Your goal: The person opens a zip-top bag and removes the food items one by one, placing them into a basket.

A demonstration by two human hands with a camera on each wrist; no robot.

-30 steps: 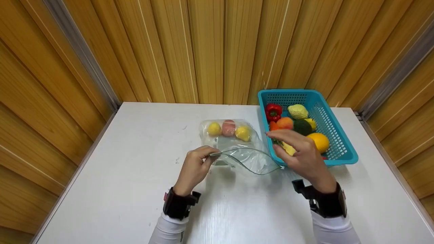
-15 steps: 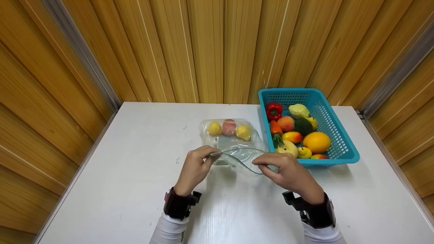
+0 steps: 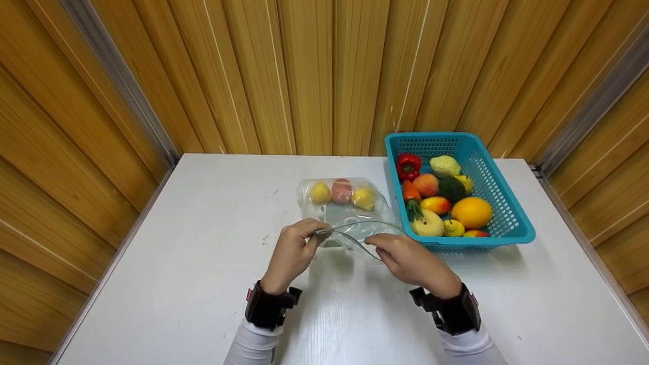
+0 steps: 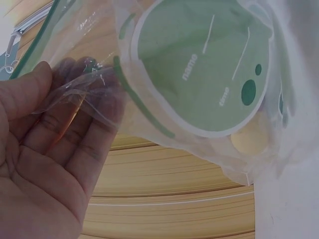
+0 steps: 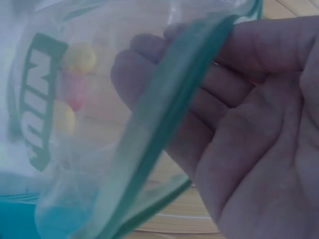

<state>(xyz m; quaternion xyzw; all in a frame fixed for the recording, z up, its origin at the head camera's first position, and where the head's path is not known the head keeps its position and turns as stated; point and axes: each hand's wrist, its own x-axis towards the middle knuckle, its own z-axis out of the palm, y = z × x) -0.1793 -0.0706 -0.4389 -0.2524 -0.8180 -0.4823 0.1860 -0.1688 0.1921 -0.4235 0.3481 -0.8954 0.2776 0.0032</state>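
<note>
A clear zip-lock bag (image 3: 350, 215) with a green zip edge lies on the table. At its far end sit a yellow round fruit (image 3: 320, 192), a pinkish-red one (image 3: 341, 191) and a yellow pear-shaped one (image 3: 363, 198). My left hand (image 3: 298, 244) pinches the left corner of the bag's mouth between thumb and fingers. With thumb and fingers, my right hand (image 3: 405, 256) holds the near rim, right of the middle; in the right wrist view several of its fingers show through the plastic behind the zip strip (image 5: 164, 117). The mouth gapes between the hands. A green label (image 4: 204, 69) shows on the bag.
To the bag's right stands a blue basket (image 3: 507, 192) holding a red bell pepper (image 3: 408, 167), a carrot (image 3: 410, 192), a peach (image 3: 426, 185), a large orange-yellow fruit (image 3: 471, 212) and several others. A wood-look wall (image 3: 309, 76) rises behind the white table (image 3: 203, 228).
My right hand has come down and left from over the basket's near corner to the bag's mouth and taken hold of its rim. The left hand has stayed in place.
</note>
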